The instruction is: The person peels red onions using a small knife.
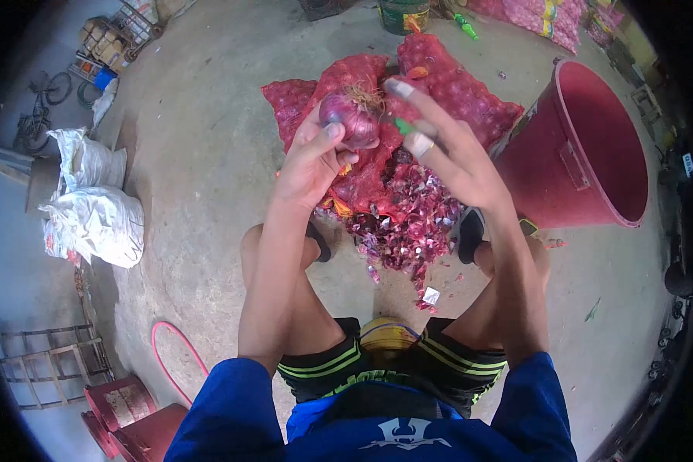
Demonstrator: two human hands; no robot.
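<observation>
The concrete floor point(192, 154) gives wide open room at the left, but loose skins lying on it could, I judge, make a foot slip. The red mesh sacks point(462, 85) lie close ahead and limit a forward reach; a hard push could make one slump. The large red bin point(543, 169) is at the right, its mouth open, and a wide swing of the right arm could strike its rim. The heap of onion skins point(416, 223) lies between the feet.

The right hand point(462, 158) is blurred, its fingers partly spread near the onion, with white wrapping on them. The left hand point(309, 162) grips the red onion point(349, 119), which is raised above the heap, roots upward; its smooth skin could slide from the fingers. The small green piece point(403, 125) is at the right fingers. I cannot tell if they grip it; if it is a knife handle, a careless stroke could cut the left thumb.
</observation>
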